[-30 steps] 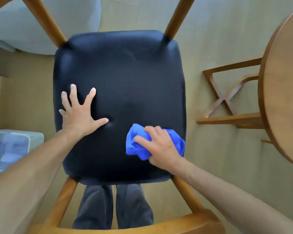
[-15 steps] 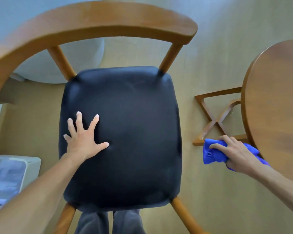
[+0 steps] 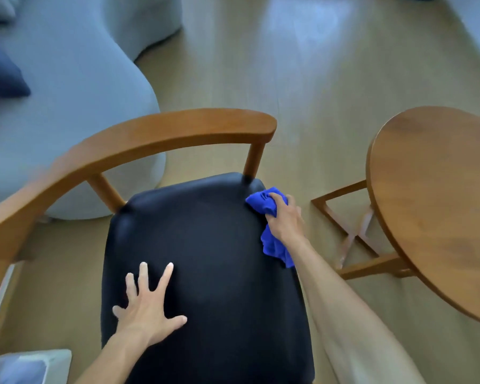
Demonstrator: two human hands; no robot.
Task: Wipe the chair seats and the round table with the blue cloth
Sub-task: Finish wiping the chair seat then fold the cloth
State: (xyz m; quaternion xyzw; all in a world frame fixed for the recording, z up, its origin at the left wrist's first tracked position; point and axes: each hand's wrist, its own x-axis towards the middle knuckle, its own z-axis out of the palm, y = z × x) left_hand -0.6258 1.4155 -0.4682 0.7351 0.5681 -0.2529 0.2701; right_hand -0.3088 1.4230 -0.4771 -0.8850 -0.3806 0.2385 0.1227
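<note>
1. The chair seat (image 3: 205, 273), black and padded, fills the middle of the view, its long axis running from the near edge away to the curved wooden backrest (image 3: 150, 137) at the far side.
2. The left hand (image 3: 147, 309) lies flat on the near-left part of the seat, fingers spread wide and straight, pointing away toward the backrest; it holds nothing.
3. The right hand (image 3: 284, 217) is at the far-right corner of the seat, fingers curled around the bunched blue cloth (image 3: 263, 203).
4. The cloth sits right on the seat's right edge, just beside the base of the right back post; its bunched head points to the far left, and a loose tail (image 3: 275, 248) hangs back toward the near side along the edge under the wrist, so its long axis runs roughly far to near.
5. To the right stands the round table (image 3: 438, 195), wooden, with its crossed base showing beneath, apart from the chair.
6. A pale blue sofa (image 3: 67, 106) takes up the far left, on the light wood floor (image 3: 302, 92).
7. A white bin (image 3: 28, 367) shows at the near-left corner.
</note>
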